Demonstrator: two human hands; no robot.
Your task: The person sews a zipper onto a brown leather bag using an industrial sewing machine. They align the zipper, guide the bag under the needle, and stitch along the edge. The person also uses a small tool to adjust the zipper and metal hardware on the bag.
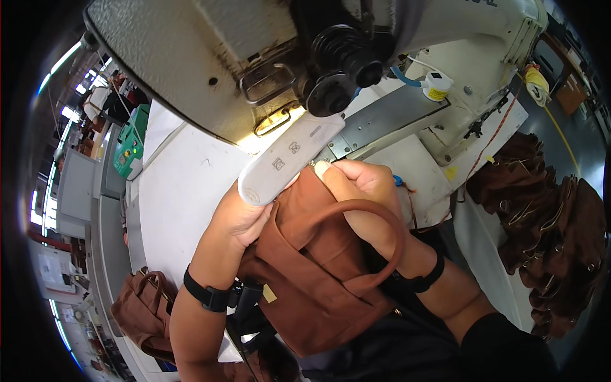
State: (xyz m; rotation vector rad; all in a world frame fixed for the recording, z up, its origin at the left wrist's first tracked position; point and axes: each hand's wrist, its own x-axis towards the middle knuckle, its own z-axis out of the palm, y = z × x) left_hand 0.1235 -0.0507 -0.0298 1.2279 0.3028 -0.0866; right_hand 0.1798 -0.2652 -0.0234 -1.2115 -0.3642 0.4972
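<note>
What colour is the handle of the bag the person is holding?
The smooth, leather-like looped handle is plain reddish brown; the head view shows it.

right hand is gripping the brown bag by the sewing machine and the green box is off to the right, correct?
Not quite: the head view shows the green box off to the left. The right hand is gripping the brown bag by the sewing machine, as you say.

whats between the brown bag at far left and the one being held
In the head view, the left forearm, its black strap and a dark device lie between the left bag and the held bag.
</note>
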